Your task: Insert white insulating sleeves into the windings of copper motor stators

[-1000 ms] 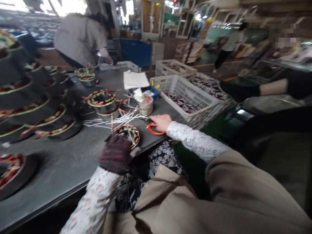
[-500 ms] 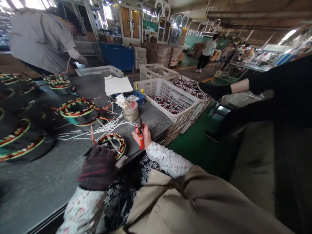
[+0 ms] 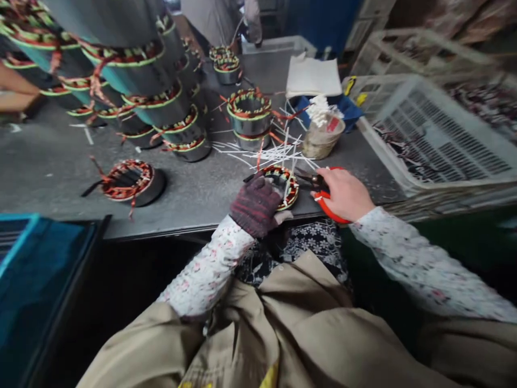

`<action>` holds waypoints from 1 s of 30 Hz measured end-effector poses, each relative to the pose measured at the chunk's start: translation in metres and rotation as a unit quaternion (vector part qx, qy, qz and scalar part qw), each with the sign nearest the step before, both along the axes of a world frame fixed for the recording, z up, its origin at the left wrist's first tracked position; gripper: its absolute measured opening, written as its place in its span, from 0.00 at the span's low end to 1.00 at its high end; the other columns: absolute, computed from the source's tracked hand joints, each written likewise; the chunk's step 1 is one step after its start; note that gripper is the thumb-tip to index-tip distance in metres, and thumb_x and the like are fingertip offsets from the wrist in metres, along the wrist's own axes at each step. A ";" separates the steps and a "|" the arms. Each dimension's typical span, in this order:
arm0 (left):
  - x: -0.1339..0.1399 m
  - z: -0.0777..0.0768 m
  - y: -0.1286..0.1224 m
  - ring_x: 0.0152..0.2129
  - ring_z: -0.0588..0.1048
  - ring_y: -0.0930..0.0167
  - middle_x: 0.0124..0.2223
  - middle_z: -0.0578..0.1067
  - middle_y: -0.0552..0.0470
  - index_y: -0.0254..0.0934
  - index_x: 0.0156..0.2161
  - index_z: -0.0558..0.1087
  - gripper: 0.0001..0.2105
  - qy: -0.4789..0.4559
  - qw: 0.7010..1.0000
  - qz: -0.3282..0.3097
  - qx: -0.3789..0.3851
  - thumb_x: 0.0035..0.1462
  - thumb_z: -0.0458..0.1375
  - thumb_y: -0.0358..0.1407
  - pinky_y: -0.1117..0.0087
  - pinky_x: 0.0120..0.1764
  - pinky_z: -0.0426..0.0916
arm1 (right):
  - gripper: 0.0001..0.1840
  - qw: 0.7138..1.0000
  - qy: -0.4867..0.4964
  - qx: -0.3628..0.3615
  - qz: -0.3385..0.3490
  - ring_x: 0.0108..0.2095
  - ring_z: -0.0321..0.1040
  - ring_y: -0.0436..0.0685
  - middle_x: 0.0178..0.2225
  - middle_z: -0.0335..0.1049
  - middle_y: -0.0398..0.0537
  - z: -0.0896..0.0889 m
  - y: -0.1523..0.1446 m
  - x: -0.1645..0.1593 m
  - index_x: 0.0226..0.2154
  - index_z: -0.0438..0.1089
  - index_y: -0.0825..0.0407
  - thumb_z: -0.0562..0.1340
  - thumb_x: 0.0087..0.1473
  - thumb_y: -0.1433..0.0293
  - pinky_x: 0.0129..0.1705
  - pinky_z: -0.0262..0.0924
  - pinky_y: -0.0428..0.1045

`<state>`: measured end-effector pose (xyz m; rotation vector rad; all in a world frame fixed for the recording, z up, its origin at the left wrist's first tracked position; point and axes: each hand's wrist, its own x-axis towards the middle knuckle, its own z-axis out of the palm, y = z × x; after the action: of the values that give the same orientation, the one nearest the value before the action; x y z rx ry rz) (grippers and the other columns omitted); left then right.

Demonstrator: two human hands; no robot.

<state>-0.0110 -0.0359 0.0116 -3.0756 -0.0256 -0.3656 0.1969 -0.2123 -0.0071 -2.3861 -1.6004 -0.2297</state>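
Observation:
My left hand, in a dark maroon striped knit glove, is closed on the near left side of a motor stator at the table's front edge. Copper-red windings and a yellow-green rim ring this stator, and a thin white strip sticks up from it. My bare right hand grips red-handled scissors, their handles spread. The dark blades point left and reach close to the stator's right side; whether they touch it I cannot tell. My left fingertips are partly hidden inside the ring.
Loose white strips lie behind the stator, by a tub of white pieces. Other stators stand at the left and in tall stacks. White crates flank the right. A co-worker stands across the table.
My view has swung left and down. The scissors, earlier upright and apart from the stator, now point left beside it with handles spread. My left hand keeps hold of the stator.

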 end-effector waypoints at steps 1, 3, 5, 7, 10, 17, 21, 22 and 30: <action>-0.001 0.000 0.000 0.52 0.74 0.56 0.44 0.80 0.42 0.36 0.46 0.81 0.22 -0.002 1.000 -0.002 0.000 0.65 0.60 0.54 0.52 0.62 0.65 | 0.32 0.999 -0.029 -0.023 0.000 0.45 0.70 0.71 0.44 0.76 0.65 0.002 0.004 -0.002 0.59 0.70 0.60 0.57 0.57 0.59 0.48 0.65 0.63; -0.002 -0.001 -0.001 0.53 0.74 0.56 0.44 0.80 0.42 0.35 0.46 0.81 0.22 -0.007 1.000 -0.007 0.001 0.65 0.60 0.54 0.51 0.63 0.64 | 0.33 0.995 -0.077 -0.058 -0.008 0.44 0.70 0.70 0.43 0.76 0.65 0.008 0.015 -0.008 0.59 0.70 0.59 0.57 0.57 0.59 0.44 0.64 0.60; -0.002 -0.002 -0.001 0.53 0.74 0.56 0.44 0.80 0.42 0.35 0.46 0.81 0.22 -0.017 1.000 -0.008 0.003 0.65 0.60 0.54 0.51 0.63 0.64 | 0.32 0.991 -0.100 -0.085 -0.014 0.41 0.71 0.67 0.41 0.77 0.62 0.015 0.026 -0.012 0.59 0.71 0.57 0.57 0.57 0.58 0.39 0.61 0.57; -0.002 -0.004 -0.001 0.51 0.75 0.56 0.43 0.80 0.42 0.36 0.45 0.81 0.21 -0.022 1.000 -0.007 0.003 0.65 0.60 0.54 0.51 0.63 0.64 | 0.28 0.989 -0.095 -0.111 -0.021 0.36 0.71 0.64 0.38 0.79 0.59 0.020 0.031 -0.012 0.55 0.74 0.54 0.57 0.57 0.58 0.35 0.56 0.54; 0.000 -0.005 -0.001 0.52 0.75 0.55 0.44 0.80 0.42 0.35 0.45 0.81 0.23 -0.017 1.000 0.002 -0.003 0.65 0.59 0.55 0.49 0.63 0.64 | 0.26 0.989 -0.066 -0.128 -0.021 0.32 0.70 0.62 0.35 0.79 0.56 0.026 0.019 -0.003 0.53 0.75 0.51 0.54 0.59 0.57 0.32 0.53 0.54; -0.001 -0.006 -0.001 0.60 0.72 0.54 0.51 0.79 0.39 0.32 0.51 0.79 0.24 -0.005 0.999 0.005 -0.046 0.66 0.60 0.53 0.49 0.67 0.61 | 0.29 0.970 -0.098 -0.220 0.027 0.39 0.71 0.67 0.39 0.78 0.62 0.041 -0.012 -0.003 0.56 0.72 0.53 0.60 0.54 0.59 0.36 0.54 0.57; -0.003 -0.010 0.000 0.65 0.67 0.52 0.58 0.75 0.39 0.34 0.53 0.78 0.23 -0.045 0.995 0.016 -0.090 0.62 0.65 0.51 0.47 0.69 0.58 | 0.23 0.959 -0.095 -0.265 -0.022 0.36 0.72 0.65 0.37 0.79 0.60 0.051 -0.014 -0.012 0.52 0.74 0.50 0.62 0.55 0.60 0.31 0.47 0.54; -0.004 -0.010 0.000 0.65 0.66 0.51 0.59 0.75 0.39 0.34 0.53 0.77 0.24 -0.047 0.994 0.020 -0.096 0.61 0.65 0.51 0.47 0.69 0.57 | 0.25 0.959 -0.095 -0.266 -0.004 0.38 0.72 0.67 0.38 0.78 0.61 0.053 -0.015 -0.014 0.53 0.73 0.50 0.63 0.53 0.59 0.32 0.49 0.55; -0.004 -0.008 -0.001 0.65 0.66 0.52 0.56 0.76 0.39 0.35 0.52 0.77 0.22 -0.025 0.994 0.030 -0.106 0.62 0.65 0.51 0.47 0.70 0.54 | 0.23 0.942 -0.115 -0.313 0.037 0.38 0.74 0.68 0.36 0.78 0.58 0.065 -0.003 -0.033 0.50 0.73 0.48 0.63 0.53 0.57 0.29 0.48 0.55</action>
<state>-0.0149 -0.0365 0.0035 -3.2635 -0.1674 -0.4666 0.1640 -0.2150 0.0577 -2.8284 -2.1211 0.0297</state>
